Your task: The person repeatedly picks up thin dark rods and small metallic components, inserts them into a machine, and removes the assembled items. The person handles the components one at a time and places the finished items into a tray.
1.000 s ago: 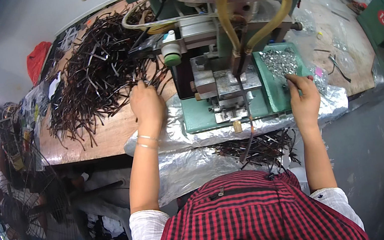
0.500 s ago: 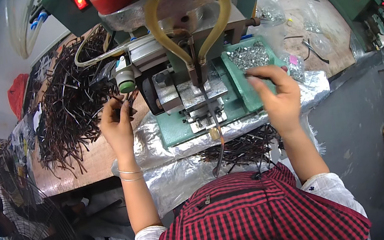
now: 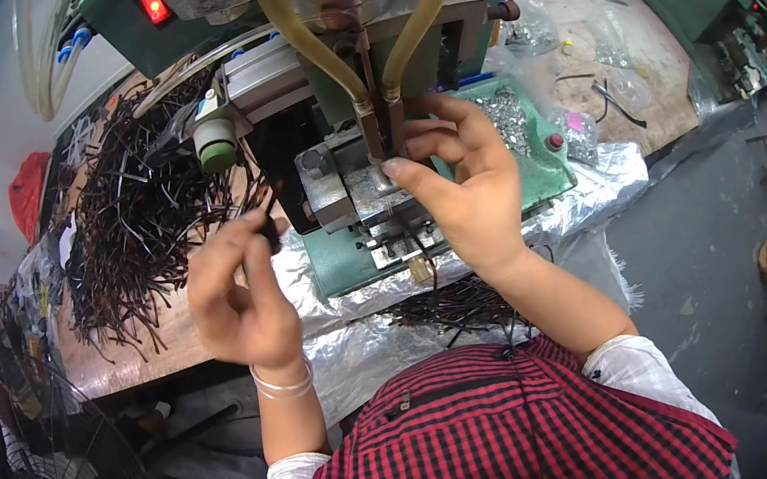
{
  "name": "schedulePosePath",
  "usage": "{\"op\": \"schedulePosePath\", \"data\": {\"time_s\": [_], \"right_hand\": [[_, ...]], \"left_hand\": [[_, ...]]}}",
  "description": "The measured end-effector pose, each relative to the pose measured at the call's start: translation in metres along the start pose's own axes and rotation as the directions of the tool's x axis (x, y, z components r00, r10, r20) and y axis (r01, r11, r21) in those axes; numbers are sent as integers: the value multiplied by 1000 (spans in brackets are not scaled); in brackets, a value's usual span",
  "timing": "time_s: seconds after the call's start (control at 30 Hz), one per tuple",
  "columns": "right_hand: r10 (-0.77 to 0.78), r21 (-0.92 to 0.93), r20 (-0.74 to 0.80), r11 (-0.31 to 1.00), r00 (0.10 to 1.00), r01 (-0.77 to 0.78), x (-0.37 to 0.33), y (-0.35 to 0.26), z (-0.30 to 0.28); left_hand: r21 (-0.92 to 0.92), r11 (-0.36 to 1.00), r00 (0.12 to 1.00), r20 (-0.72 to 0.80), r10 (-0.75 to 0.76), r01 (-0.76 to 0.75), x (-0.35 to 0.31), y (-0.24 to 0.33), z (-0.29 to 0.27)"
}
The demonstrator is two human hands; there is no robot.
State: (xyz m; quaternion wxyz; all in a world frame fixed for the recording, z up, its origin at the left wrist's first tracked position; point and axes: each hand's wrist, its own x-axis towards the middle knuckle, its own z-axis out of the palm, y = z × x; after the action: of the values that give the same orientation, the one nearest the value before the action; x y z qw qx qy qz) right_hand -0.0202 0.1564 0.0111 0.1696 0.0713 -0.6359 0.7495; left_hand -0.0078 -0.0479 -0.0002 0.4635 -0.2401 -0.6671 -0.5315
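Note:
My left hand point(image 3: 241, 299) is closed in a pinch on thin dark strips point(image 3: 272, 226), just left of the machine's base; their far ends are blurred. My right hand point(image 3: 473, 199) reaches into the bench machine point(image 3: 328, 193), thumb and fingers bent together at the metal holder under its two copper-coloured prongs point(image 3: 369, 130). What those fingertips hold, if anything, is too small to make out. A dark strip runs from the holder toward me, past a small brass block point(image 3: 422, 269). The right hand partly covers the holder.
A large heap of dark strips point(image 3: 132, 221) lies on the left of the bench. Small silvery metal parts point(image 3: 506, 122) fill a green tray point(image 3: 549, 166) at right. More strips point(image 3: 461, 306) rest on foil before the machine. Yellowish hoses point(image 3: 428, 19) hang over the prongs.
My right hand has moved left from beside the tray of metal parts to the machine's holder. My left hand has come nearer to me, with dark strips in its fingers.

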Motion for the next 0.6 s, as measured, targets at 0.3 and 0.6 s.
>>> {"op": "schedulePosePath", "data": {"time_s": [0.3,0.6], "right_hand": [[29,-157,198,988,980,3,6,-14,-41],[23,-620,-179,773,984,-131,5,61,-158]], "left_hand": [[143,880,791,520,323,-454,-8,28,42],[90,858,781,471,411,-506,-13,9,48]]}}
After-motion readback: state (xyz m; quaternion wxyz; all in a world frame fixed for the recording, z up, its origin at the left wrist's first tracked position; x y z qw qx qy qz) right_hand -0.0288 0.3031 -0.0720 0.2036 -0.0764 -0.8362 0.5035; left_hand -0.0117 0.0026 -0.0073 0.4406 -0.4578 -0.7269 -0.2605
